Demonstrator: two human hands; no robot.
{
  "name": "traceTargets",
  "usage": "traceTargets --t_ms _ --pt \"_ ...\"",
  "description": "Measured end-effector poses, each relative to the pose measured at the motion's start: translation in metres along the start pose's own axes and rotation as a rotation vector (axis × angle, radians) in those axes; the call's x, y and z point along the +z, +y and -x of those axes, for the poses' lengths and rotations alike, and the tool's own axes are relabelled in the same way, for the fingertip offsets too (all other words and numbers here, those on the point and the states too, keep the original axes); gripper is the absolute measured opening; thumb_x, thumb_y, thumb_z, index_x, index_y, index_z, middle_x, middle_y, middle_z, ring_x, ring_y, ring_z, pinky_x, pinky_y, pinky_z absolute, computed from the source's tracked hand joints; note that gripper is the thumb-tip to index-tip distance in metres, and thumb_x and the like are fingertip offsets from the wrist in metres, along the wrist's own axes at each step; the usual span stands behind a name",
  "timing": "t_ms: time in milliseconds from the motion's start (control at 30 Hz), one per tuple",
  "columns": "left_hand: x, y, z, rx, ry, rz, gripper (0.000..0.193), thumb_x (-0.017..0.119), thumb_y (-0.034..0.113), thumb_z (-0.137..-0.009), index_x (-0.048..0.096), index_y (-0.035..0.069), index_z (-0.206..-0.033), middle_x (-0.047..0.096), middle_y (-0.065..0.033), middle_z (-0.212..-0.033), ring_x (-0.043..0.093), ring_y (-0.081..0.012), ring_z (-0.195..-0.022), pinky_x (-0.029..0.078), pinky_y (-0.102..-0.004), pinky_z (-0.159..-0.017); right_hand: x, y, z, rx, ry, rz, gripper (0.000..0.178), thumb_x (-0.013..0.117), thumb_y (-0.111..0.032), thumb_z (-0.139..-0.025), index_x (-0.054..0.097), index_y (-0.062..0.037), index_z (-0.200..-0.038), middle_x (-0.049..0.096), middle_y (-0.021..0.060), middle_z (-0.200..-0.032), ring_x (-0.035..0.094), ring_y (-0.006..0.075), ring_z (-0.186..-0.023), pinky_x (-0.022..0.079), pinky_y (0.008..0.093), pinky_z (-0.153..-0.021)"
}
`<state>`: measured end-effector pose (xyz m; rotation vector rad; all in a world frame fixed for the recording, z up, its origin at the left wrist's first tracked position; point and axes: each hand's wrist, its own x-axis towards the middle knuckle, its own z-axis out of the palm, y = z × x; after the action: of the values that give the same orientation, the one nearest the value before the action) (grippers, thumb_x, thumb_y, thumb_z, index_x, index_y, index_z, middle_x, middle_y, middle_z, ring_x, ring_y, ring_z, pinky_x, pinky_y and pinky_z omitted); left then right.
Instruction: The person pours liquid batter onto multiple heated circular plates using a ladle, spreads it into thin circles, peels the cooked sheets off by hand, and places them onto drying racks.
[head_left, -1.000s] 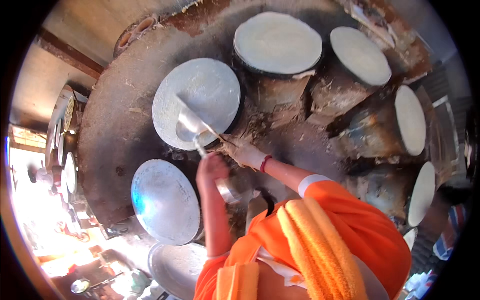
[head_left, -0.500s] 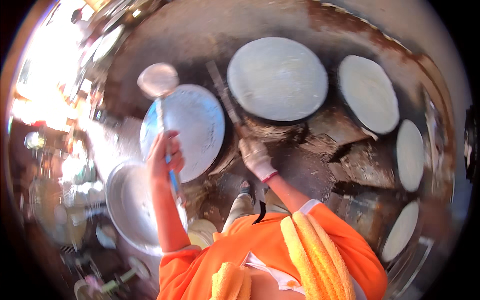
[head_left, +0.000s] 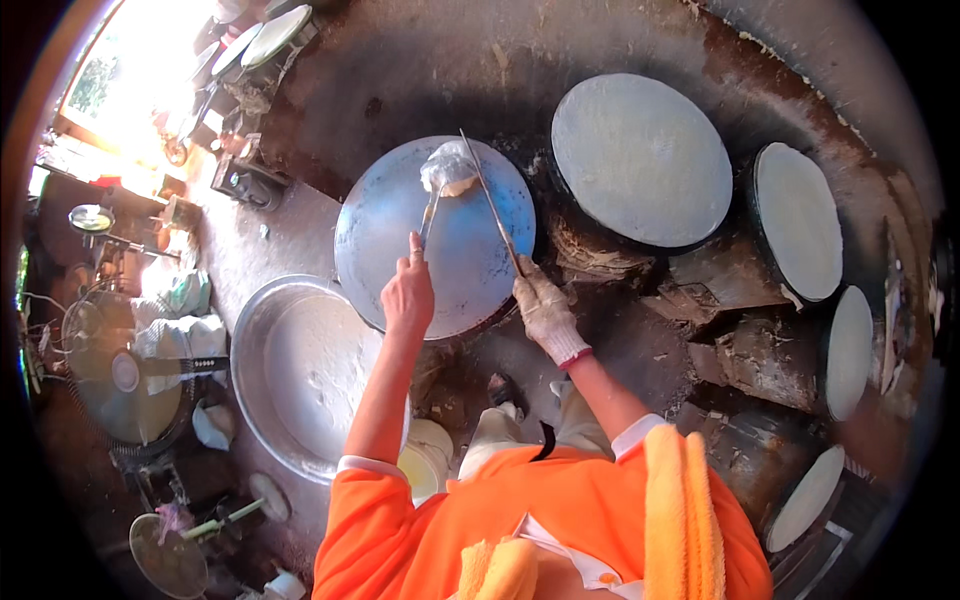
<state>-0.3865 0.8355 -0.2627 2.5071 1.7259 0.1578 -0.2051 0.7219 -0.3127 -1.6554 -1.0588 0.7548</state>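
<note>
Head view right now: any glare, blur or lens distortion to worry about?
Head view, upper left: daylight opening blown out to white; head view, centre: pale bluish sheen on the pan under the ladle, while the left hand and gloved right hand look fairly sharp; head view, edges: corners black, wall line at upper right bowed.

Brn stoves (head_left: 715, 275) in row, rnd griddle (head_left: 450, 260) atop ea.

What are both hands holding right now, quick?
Left hand: closed, holding a ladle by its handle.
Right hand: closed, holding a long, thin tool.
</note>
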Motion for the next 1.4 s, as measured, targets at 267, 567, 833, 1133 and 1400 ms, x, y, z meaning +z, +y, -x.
traceTargets --t_ms 267,567,833,1133,1400 --pt "0.011 -0.049 -0.044 -0.051 0.032 0.129 0.048 0.042 0.012 -0.088 0.034 0.009 -0.135 0.058 -0.0168 -0.100 0.060 -0.0345 -0.087 0.047 -0.0411 -0.075 0.008 -0.055 -0.004 -0.010 0.043 0.482 0.039 0.051 -0.023 -0.089 0.049 -0.0067 -0.124 0.059 0.0102 -0.114 0.056 0.0246 -0.103 0.046 0.0313 -0.085" --pt "-0.048 -0.068 0.005 -0.255 0.059 0.182 0.046 0.048 0.012 -0.085 0.040 0.003 -0.129 0.061 -0.0217 -0.095 0.060 -0.0361 -0.088 0.046 -0.0442 -0.075 0.017 0.017 -0.043 -0.164 0.028 0.627 0.034 0.041 -0.026 -0.092 0.052 -0.0064 -0.117 0.060 0.0152 -0.101 0.059 0.0298 -0.087 0.048 0.0359 -0.072" --pt "-0.102 -0.028 0.132 -0.613 0.008 1.730 0.028 0.044 0.010 -0.091 0.052 0.005 -0.118 0.038 0.0071 -0.062 0.034 0.0009 -0.049 0.028 -0.0149 -0.043 0.014 -0.079 -0.042 -0.061 -0.384 0.726 0.042 0.026 -0.030 -0.093 0.054 -0.0021 -0.109 0.062 0.0241 -0.083 0.061 0.0414 -0.074 0.048 0.0530 -0.064" --pt "-0.099 -0.048 0.118 -0.478 0.047 1.818 0.033 0.043 0.015 -0.093 0.045 0.009 -0.126 0.044 0.0016 -0.065 0.036 -0.0052 -0.042 0.029 -0.0199 -0.040 -0.017 -0.047 -0.085 -0.371 -0.332 0.757 0.039 0.039 -0.027 -0.090 0.045 -0.0103 -0.125 0.057 0.0163 -0.106 0.055 0.0336 -0.096 0.045 0.0415 -0.083" --pt "-0.110 -0.038 0.119 -0.672 0.130 1.893 0.033 0.043 0.020 -0.094 0.045 0.009 -0.126 0.045 0.0009 -0.063 0.034 -0.0066 -0.037 0.026 -0.0219 -0.036 0.004 -0.092 -0.078 -0.177 -0.679 0.683 0.042 0.043 -0.027 -0.088 0.044 -0.0109 -0.127 0.054 0.0162 -0.117 0.052 0.0347 -0.103 0.043 0.0413 -0.088"
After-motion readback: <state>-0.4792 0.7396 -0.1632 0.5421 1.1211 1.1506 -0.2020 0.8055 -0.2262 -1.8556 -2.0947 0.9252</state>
